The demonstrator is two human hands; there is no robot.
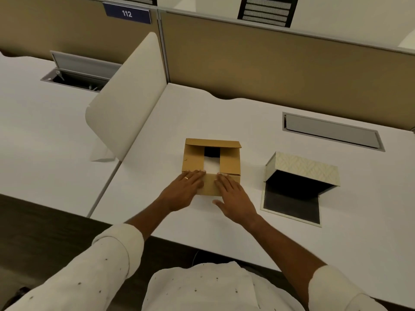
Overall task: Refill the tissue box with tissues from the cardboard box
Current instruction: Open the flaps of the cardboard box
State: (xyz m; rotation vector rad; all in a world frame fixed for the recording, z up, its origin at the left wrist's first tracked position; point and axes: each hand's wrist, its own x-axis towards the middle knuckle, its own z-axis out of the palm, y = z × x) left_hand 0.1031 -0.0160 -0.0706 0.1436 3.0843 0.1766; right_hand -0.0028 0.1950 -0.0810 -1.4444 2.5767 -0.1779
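A small brown cardboard box (231, 161) sits mid-desk with its top flaps partly folded in, and white tissues (211, 166) show through the gap between them. My left hand (184, 191) lies flat with its fingers on the box's near flap. My right hand (233, 198) rests flat beside it, fingertips on the same flap. To the right stands the cream patterned tissue box (307, 169), tipped so its dark empty inside faces me, with its dark base panel (292, 205) lying flat in front.
A white divider panel (128, 97) stands at the desk's left edge. A closed cable hatch (332, 132) lies behind the tissue box, and an open one (78, 70) is on the neighbouring desk. A tan partition (269, 63) runs along the back.
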